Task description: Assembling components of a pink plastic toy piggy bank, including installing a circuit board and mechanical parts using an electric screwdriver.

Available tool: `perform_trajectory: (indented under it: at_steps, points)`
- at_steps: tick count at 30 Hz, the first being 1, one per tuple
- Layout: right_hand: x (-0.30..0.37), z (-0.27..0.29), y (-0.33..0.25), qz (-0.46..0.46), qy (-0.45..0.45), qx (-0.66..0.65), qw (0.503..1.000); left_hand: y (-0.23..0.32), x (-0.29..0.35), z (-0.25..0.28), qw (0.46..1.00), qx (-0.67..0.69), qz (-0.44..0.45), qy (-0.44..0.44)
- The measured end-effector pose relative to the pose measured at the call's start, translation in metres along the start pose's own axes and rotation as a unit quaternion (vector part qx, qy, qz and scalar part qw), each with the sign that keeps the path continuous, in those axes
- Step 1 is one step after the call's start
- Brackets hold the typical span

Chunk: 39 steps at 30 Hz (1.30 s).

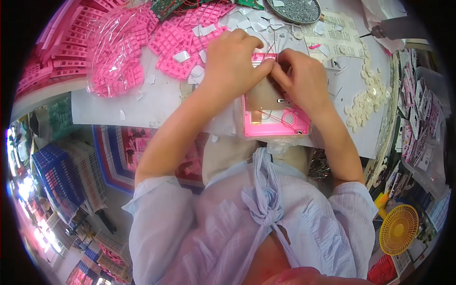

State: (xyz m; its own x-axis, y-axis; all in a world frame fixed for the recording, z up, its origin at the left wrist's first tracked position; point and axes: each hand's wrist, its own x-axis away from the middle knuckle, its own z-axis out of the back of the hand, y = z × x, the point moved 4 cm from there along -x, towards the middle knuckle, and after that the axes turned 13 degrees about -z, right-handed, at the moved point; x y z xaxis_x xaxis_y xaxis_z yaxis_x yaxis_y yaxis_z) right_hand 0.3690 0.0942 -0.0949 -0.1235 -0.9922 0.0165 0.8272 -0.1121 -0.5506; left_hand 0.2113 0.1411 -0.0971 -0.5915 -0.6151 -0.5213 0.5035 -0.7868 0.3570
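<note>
In front of me at the table's near edge lies a pink plastic housing (pixel 277 129), its open side up. A brown circuit board (pixel 264 98) rests over it, with thin red wires (pixel 273 115) around and below it. My left hand (pixel 232 61) is bent over the housing's far left part, thumb and forefinger curled inward. My right hand (pixel 304 76) comes from the other side, its thumb and forefinger pinched close to the left thumb. Thin wires rise between the hands. Whatever the fingertips grip is hidden behind the fingers.
Pink button sheets (pixel 173 61) and a clear bag (pixel 114 61) of them lie left. A screw dish (pixel 295 10) stands far back; a grey power screwdriver (pixel 399 34) is far right. White round pieces (pixel 363 107) lie right. A clear bin (pixel 430 142) and yellow basket (pixel 399 230) stand beyond.
</note>
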Motion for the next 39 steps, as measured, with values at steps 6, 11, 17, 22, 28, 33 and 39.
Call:
perform_trajectory:
  at_steps: [6, 11, 17, 22, 28, 33, 39]
  points:
    - [0.023, 0.01, -0.009, 0.282, -0.005, 0.002, 0.959, -0.002, -0.004, -0.015, 0.999, 0.031, -0.01, 0.024]
    - [0.017, 0.036, 0.002, 0.327, 0.011, -0.011, 0.945, 0.01, -0.009, -0.002, 0.99, 0.013, -0.138, 0.007]
    - [0.014, 0.023, 0.024, 0.133, 0.066, -0.022, 0.989, 0.012, -0.003, -0.006, 0.99, 0.117, -0.081, -0.011]
    - [0.011, 0.026, 0.007, 0.181, 0.105, 0.065, 0.976, 0.007, -0.001, -0.011, 0.969, 0.246, 0.018, 0.006]
    - [0.007, 0.029, 0.001, 0.235, 0.105, 0.13, 0.958, 0.009, 0.001, -0.011, 0.986, 0.162, -0.013, 0.029]
    - [0.014, 0.024, 0.0, 0.238, 0.072, 0.192, 0.95, 0.016, 0.004, -0.009, 0.989, 0.143, -0.019, 0.021]
    - [0.033, 0.018, -0.015, 0.277, -0.029, 0.229, 0.933, 0.02, 0.004, -0.008, 0.991, 0.104, -0.079, -0.04]
